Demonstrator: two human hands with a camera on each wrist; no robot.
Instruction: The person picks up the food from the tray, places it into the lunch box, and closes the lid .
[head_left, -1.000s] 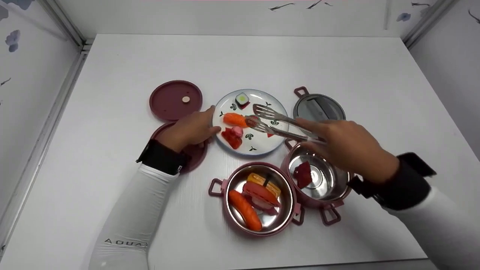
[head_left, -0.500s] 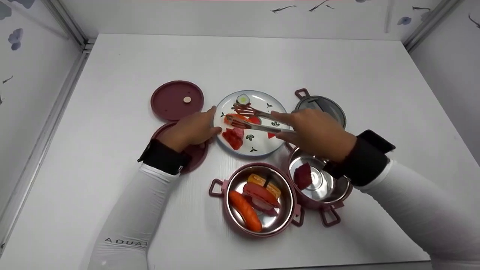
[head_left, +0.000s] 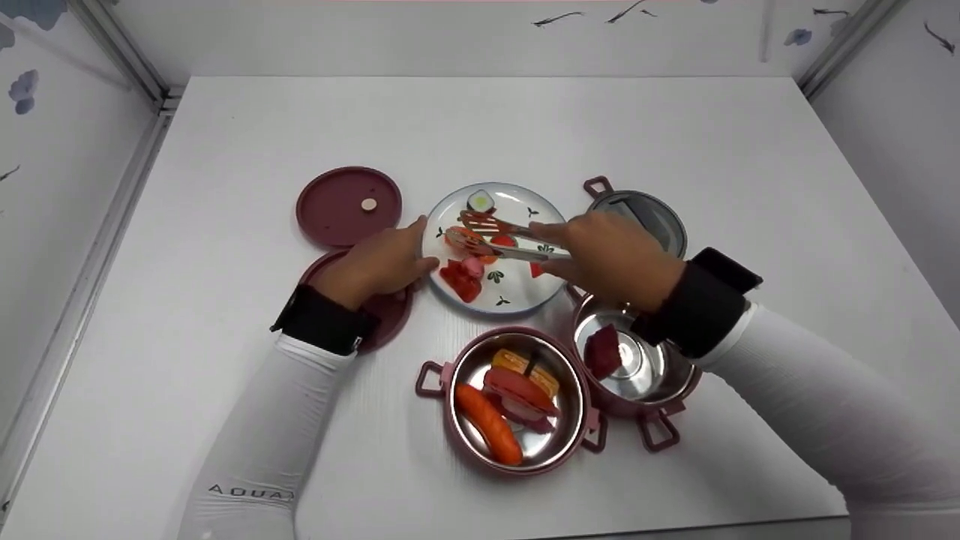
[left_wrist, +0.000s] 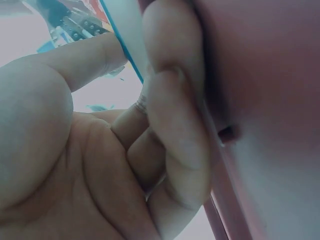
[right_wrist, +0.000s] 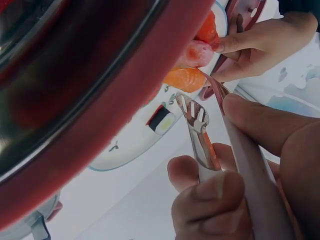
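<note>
On the plate's right side, right hand [head_left: 611, 259]: my fingers curl round the handles of the metal tongs [head_left: 499, 236], whose slotted tips stand on either side of the orange salmon piece [head_left: 459, 238]; whether they already pinch it I cannot tell
Left hand [head_left: 375, 262]: fingers loosely bent, thumb and fingertips against the left rim of the plate [head_left: 517, 289], palm over the lower maroon lid [head_left: 386, 315]
Plate: white with small leaf marks, bearing the salmon piece, a rice roll [head_left: 481, 201] at the far edge, a pink bit [head_left: 472, 265] and a red slice [head_left: 458, 279] near my left fingers
Near pots: the steel pot [head_left: 517, 401] closest to me holds an orange sausage-like piece [head_left: 487, 424], an egg piece and a red slice; the pot [head_left: 637, 367] to its right, under my right wrist, holds one dark red piece [head_left: 604, 351]
Farther out: a second maroon lid [head_left: 349, 206] lies left of the plate, a steel lid [head_left: 645, 214] behind my right hand
Surface: white table [head_left: 225, 360]
</note>
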